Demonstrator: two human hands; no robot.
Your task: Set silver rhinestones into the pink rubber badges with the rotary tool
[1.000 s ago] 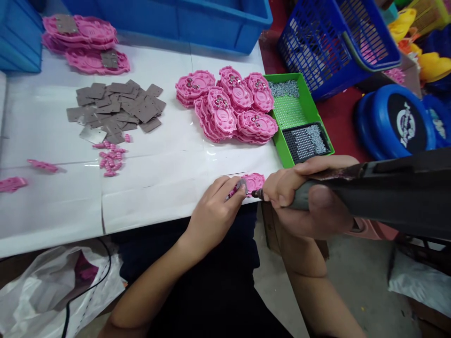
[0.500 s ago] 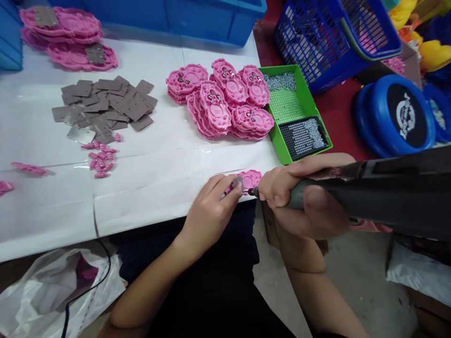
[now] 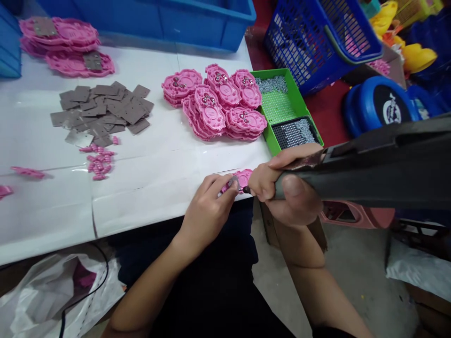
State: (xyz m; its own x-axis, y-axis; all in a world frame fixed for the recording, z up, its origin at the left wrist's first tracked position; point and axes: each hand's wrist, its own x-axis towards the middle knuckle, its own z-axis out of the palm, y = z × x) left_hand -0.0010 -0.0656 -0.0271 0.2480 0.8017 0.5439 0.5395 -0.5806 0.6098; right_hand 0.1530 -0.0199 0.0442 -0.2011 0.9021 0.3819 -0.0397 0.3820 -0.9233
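At the table's front edge, my left hand (image 3: 209, 206) pinches a pink plastic piece (image 3: 244, 176) with a grey plate (image 3: 233, 181) on it. My fingers cover much of both. My right hand (image 3: 285, 190) is wrapped round a dark power screwdriver (image 3: 369, 164), held nearly level and pointing left. Its tip meets the pink piece by my left thumb; the exact contact point is too small to make out. Behind the hands lie stacks of pink pieces (image 3: 210, 112) with shiny metal parts on them.
A green tray (image 3: 270, 141) of small screws stands beside the stacks. Further left are loose grey plates (image 3: 102, 110) and small pink parts (image 3: 100, 163). Blue bins (image 3: 197, 23) and a blue basket (image 3: 299, 51) line the back. A white bag (image 3: 38, 286) sits below the table.
The view has shifted slightly, so most things appear a little further left. Both hands keep their grips, and the screwdriver's body is angled higher at the right.
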